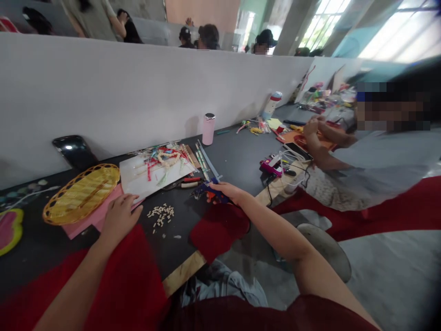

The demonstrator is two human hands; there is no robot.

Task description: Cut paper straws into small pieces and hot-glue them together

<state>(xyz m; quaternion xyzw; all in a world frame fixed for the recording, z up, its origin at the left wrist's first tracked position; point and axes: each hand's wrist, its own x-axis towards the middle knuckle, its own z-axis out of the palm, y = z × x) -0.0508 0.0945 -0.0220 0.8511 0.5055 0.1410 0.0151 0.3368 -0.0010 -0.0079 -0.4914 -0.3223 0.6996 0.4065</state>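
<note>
My right hand is wrapped round a blue glue gun over the dark table, beside pliers with red and pale handles. A red cloth hangs at the table edge below it. My left hand rests with its fingers apart, holding nothing, at the near corner of a white board and over a pink sheet. Between my hands lie several small pale pieces on the table.
A yellow basket and a black phone are at the left. A pink bottle stands near the white partition. At the right are a magenta glue gun, cables and a co-worker's hands.
</note>
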